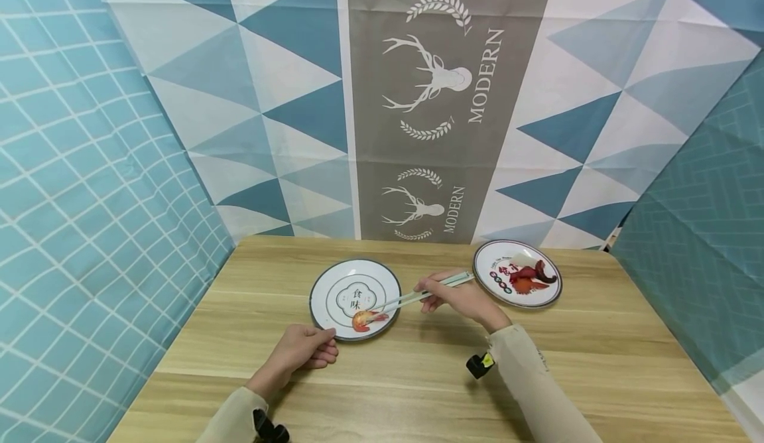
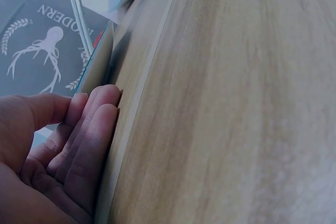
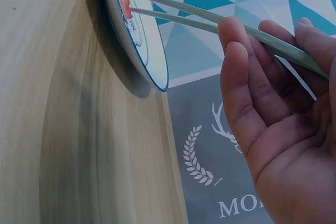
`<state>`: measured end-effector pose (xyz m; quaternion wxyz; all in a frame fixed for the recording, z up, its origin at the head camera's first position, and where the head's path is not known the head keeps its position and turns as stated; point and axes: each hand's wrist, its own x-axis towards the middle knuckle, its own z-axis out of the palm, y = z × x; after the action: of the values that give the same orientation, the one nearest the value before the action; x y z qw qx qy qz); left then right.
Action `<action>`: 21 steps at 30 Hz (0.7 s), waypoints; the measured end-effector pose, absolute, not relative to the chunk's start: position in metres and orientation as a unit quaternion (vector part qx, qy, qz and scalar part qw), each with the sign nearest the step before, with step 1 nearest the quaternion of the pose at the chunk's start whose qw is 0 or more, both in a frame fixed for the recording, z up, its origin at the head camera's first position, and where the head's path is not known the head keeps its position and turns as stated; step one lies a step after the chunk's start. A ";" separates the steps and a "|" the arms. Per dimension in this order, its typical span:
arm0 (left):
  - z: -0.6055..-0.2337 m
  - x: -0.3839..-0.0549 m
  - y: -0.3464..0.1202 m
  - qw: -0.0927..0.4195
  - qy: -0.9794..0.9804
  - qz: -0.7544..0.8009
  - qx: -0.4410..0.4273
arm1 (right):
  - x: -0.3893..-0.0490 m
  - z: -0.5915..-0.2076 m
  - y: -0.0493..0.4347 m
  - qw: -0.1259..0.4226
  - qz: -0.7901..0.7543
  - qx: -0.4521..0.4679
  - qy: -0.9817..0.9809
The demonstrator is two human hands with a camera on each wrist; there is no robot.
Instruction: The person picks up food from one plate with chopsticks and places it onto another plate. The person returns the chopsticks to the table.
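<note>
A white plate with a dark blue rim lies left of the middle of the table, dark characters printed at its centre. My left hand pinches its near-left rim between thumb and fingers, which the left wrist view shows close up. A pair of pale green chopsticks is held in my right hand, to the right of that plate. Their tips reach an orange-red shrimp on the plate's near side. In the right wrist view the two tips stand slightly apart against the shrimp; whether they grip it I cannot tell.
Behind my right hand, a second white plate holds dark red and orange food pieces. The wooden table ends at a patterned cloth backdrop, with blue cloth walls at both sides. Each wrist wears a black camera.
</note>
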<state>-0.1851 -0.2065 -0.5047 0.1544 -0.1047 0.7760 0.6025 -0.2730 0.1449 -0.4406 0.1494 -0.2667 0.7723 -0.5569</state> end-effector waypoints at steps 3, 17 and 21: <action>-0.505 -0.185 -0.207 0.154 0.776 0.602 -0.106 | -0.272 -0.438 0.147 0.146 -0.566 -0.261 0.768; -0.505 -0.186 -0.207 0.154 0.773 0.608 -0.099 | -0.263 -0.427 0.181 0.128 -0.573 -0.240 0.773; -0.505 -0.186 -0.206 0.155 0.773 0.608 -0.100 | -0.261 -0.425 0.195 0.125 -0.552 -0.225 0.793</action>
<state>-0.1856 -0.2062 -0.5051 0.1549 -0.1004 0.7726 0.6075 -0.2609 0.1953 -0.4255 0.1253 -0.2247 0.7929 -0.5524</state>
